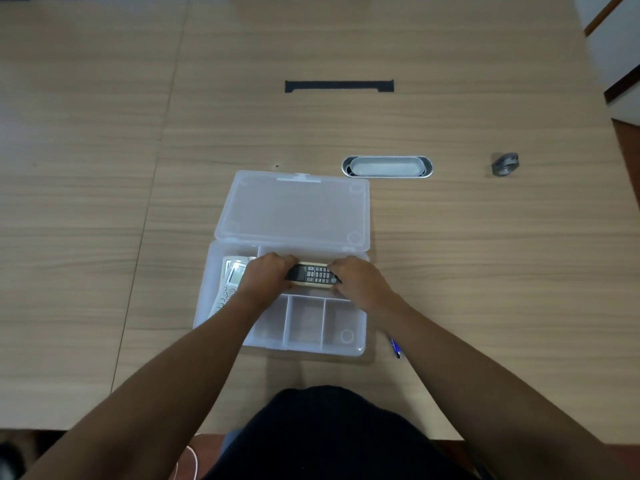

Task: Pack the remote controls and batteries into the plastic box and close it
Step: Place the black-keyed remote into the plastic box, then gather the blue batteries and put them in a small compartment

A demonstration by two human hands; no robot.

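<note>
Both hands are gripping the dark remote (312, 274) by its ends, the left hand (265, 271) on one tip, the right hand (355, 278) on the other. Its long axis is running left to right over the plastic box's (360, 337) long rear compartment, so it looks ready to go straight down. A pale remote (230, 282) is already lying in the left compartment (half hidden by the forearm). I'm seeing no batteries anywhere.

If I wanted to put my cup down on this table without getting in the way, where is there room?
Bare wood lies all along the left of the plastic box, and between its open lid and the black slot farther back. It is crowded at the box, where the left hand and right hand hold a dark remote.
</note>
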